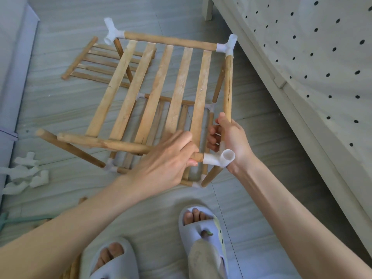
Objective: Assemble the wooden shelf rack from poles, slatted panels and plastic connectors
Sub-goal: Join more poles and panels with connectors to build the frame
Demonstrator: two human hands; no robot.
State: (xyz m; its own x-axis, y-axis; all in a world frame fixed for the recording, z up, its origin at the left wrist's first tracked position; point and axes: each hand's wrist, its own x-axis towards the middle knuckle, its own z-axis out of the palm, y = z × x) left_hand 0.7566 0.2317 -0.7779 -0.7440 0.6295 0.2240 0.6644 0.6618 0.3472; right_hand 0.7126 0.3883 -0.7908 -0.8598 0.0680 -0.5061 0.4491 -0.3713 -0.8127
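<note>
A partly built wooden rack stands on the floor, its upper slatted panel point(161, 85) tilted toward me above a lower panel point(161, 117). White plastic connectors sit at the far left corner point(111, 31), the far right corner point(228, 45) and the near right corner point(220, 159). My left hand point(167, 158) grips the panel's near rail just beside the near right connector. My right hand point(229, 137) holds the right side pole point(228, 85) at its lower end, behind that connector. The near left rail end point(60, 135) is bare, next to a loose-ended pole point(68, 147).
A spare slatted panel point(96, 63) lies flat on the floor at the back left. Several loose white connectors point(26, 172) lie at the left. A dotted bed cover over a bed frame point(302, 57) fills the right side. My feet in slippers point(203, 234) stand below.
</note>
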